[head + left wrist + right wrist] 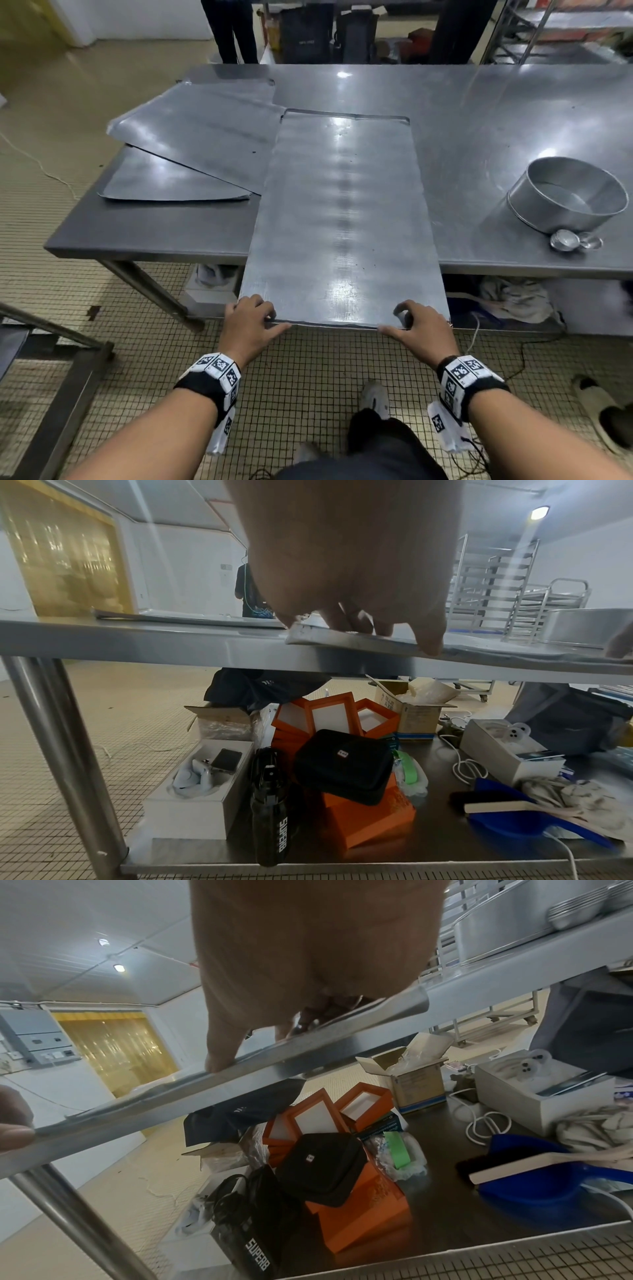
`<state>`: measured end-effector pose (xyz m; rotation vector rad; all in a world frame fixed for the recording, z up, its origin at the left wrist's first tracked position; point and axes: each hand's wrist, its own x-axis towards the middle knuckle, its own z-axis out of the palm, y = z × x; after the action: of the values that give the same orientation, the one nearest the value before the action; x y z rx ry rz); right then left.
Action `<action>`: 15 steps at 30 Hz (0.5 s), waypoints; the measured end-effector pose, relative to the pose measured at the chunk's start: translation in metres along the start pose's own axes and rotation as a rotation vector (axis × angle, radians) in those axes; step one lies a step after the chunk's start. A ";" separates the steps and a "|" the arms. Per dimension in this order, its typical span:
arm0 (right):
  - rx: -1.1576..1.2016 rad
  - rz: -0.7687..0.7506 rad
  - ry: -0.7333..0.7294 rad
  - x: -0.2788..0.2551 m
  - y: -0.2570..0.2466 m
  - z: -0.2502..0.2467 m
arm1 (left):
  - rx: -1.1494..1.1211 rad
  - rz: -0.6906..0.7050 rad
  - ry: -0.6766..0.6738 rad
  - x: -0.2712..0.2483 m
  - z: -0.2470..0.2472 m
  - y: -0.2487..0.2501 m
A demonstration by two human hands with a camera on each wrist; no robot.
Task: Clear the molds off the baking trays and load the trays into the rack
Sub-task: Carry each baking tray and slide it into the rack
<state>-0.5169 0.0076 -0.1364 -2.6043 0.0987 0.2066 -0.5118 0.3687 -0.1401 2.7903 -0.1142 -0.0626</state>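
Observation:
A long bare baking tray lies lengthwise on the steel table, its near end jutting past the table's front edge. My left hand grips the tray's near-left corner, fingers curled on top and thumb along the rim. My right hand grips the near-right corner the same way. The wrist views show the fingers over the tray edge and the right thumb on the rim. Two more flat trays overlap at the table's left. A round mold and small molds sit at the right.
A person's legs stand beyond the far side of the table. Tray racks stand in the background. Boxes, bags and a blue dustpan crowd the shelf under the table. A metal frame stands at my lower left on the tiled floor.

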 end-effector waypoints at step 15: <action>0.092 0.359 0.105 0.035 0.025 -0.022 | -0.550 -0.477 -0.017 0.021 -0.003 -0.020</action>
<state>-0.4824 -0.0262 -0.1357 -2.4874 0.6004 0.1855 -0.4890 0.3869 -0.1444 2.2092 0.4914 -0.2004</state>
